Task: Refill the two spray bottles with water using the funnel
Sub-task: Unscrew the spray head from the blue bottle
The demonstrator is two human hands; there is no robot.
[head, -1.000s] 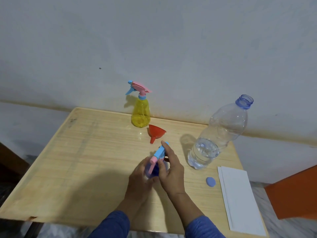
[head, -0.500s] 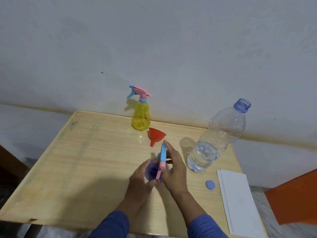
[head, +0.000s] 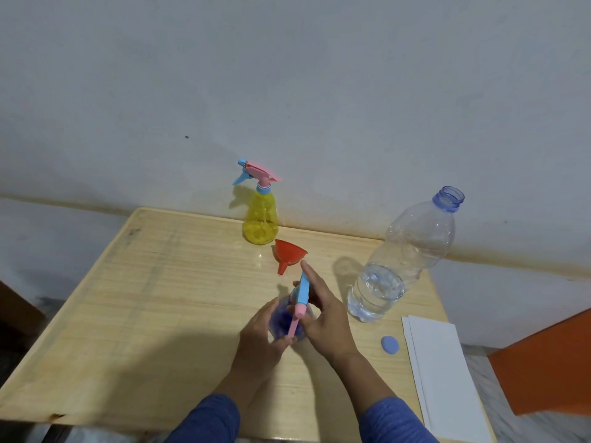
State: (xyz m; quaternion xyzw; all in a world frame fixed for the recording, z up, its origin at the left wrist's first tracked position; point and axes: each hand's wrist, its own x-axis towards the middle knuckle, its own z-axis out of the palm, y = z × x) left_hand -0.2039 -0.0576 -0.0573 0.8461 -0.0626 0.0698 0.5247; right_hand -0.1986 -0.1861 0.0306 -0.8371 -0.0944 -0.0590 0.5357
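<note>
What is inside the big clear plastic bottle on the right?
The clear bottle stands uncapped and holds clear water in its lower part; the upper part looks empty. Its blue cap lies on the table nearby.

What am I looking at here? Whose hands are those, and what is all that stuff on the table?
No machine here: a person wears a camera on the head, looking down at their own hands. The left hand holds a blue spray bottle, and the right hand grips its spray head. On the wooden table stand a yellow spray bottle and an open water bottle, partly full. A red funnel, a blue cap and white paper lie there too.
</note>
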